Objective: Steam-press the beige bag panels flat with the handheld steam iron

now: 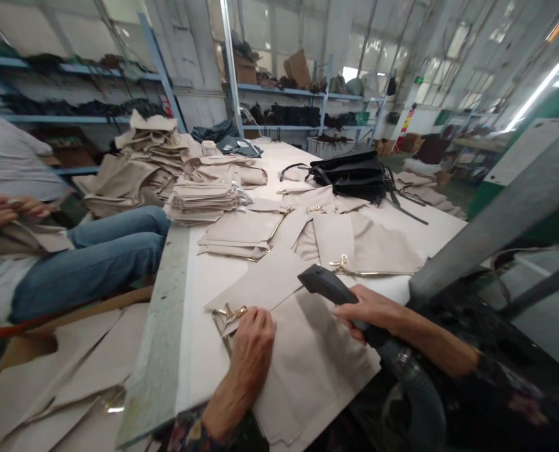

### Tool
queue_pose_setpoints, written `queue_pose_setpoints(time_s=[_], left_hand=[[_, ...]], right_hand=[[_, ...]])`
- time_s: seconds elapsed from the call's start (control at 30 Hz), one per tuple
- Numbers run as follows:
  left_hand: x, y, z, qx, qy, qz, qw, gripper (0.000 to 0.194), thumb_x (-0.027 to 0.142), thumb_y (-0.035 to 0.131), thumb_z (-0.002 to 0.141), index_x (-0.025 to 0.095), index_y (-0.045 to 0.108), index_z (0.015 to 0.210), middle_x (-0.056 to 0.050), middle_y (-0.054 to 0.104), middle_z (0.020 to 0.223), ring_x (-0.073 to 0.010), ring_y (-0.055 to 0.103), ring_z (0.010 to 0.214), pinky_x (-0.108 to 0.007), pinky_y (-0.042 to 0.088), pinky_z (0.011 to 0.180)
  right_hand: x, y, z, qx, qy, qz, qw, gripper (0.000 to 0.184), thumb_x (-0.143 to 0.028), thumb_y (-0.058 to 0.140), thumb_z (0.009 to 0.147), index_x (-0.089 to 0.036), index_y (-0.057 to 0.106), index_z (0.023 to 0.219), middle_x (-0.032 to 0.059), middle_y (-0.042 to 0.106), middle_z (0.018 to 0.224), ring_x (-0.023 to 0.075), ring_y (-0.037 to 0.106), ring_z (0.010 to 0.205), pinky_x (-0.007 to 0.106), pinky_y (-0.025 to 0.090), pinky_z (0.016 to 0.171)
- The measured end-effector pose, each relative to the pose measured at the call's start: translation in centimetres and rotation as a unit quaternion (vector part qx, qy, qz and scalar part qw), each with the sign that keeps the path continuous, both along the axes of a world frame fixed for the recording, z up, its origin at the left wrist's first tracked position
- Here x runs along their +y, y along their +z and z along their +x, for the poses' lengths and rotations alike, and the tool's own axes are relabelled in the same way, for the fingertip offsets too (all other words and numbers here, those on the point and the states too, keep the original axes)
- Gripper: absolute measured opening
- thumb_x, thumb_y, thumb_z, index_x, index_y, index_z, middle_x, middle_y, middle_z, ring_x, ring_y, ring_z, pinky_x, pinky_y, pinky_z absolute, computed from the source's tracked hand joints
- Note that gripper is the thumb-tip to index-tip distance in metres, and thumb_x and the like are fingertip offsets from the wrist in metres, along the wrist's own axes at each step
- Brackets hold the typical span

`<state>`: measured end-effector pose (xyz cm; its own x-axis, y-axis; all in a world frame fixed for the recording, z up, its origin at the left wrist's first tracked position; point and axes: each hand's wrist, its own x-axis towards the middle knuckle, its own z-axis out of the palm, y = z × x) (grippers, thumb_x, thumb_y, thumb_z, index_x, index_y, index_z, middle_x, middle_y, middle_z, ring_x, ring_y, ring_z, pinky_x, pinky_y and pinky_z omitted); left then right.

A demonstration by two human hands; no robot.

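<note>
My right hand (pixel 371 312) is wrapped round a black hand-held nozzle (pixel 330 285) with a thick dark hose (pixel 418 389) running down from it. The nozzle's angled head is just above a beige bag panel (pixel 314 364), which lies across the table's front edge. My left hand (pixel 254 348) is closed, fingers together, on the panel's left edge. Beside its fingertips are gold-coloured metal fittings (pixel 230 311) and a zipper edge. What lies under those fingers is hidden. Another flat beige piece (pixel 260 279) is just beyond both hands.
Stacked beige pieces (pixel 201 202) and black bags (pixel 348 172) are farther back on the table (pixel 166 314). A grey metal post (pixel 496 213) slants along the right. At left sits a person in jeans (pixel 95 267), holding beige material. A box of beige panels (pixel 67 376) is below.
</note>
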<state>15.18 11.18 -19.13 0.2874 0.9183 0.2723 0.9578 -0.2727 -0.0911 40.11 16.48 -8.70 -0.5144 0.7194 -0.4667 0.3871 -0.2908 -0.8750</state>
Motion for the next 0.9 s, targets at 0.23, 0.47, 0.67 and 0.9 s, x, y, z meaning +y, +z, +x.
queue_pose_setpoints(time_s=[0.23,0.47,0.67,0.9], left_hand=[[-1.0,-2.4,-0.2,-0.121,-0.001,0.128,0.984,0.024,0.014,0.045,0.091,0.009,0.062,0.108,-0.013,0.064,0.106,-0.0279,0.054,0.109,-0.043,0.047,0.097],[-0.9,-1.9,-0.1,-0.144,0.005,0.126,0.982,0.022,0.012,0.046,0.090,0.010,0.064,0.103,-0.012,0.064,0.104,-0.0280,0.055,0.107,-0.043,0.049,0.097],[-0.9,-2.3,0.0,-0.155,0.007,0.125,0.980,0.025,0.011,0.047,0.089,0.007,0.063,0.108,-0.014,0.065,0.105,-0.0281,0.055,0.107,-0.044,0.050,0.096],[-0.9,-2.1,0.0,-0.145,0.004,0.138,0.980,0.025,0.011,0.047,0.088,0.009,0.064,0.107,-0.012,0.065,0.105,-0.0276,0.055,0.106,-0.041,0.051,0.095]], right_hand=[[4.4,-2.4,-3.4,-0.064,0.016,-0.005,0.998,0.029,-0.033,0.066,0.074,-0.016,0.051,0.056,0.0001,0.053,0.043,0.0109,0.048,0.034,0.019,0.039,0.032],[6.7,-1.2,-5.4,-0.087,-0.029,0.103,0.991,0.027,-0.032,0.063,0.077,-0.014,0.054,0.060,0.0009,0.055,0.048,0.0109,0.051,0.039,0.019,0.042,0.035],[7.2,-0.9,-6.7,-0.067,0.008,0.087,0.994,0.027,-0.032,0.063,0.078,-0.014,0.053,0.060,-0.0001,0.054,0.048,0.0114,0.052,0.039,0.019,0.043,0.035],[9.1,-2.2,-7.9,-0.062,0.003,0.083,0.995,0.027,-0.033,0.064,0.077,-0.015,0.053,0.061,0.0000,0.054,0.047,0.0110,0.050,0.037,0.020,0.042,0.034]])
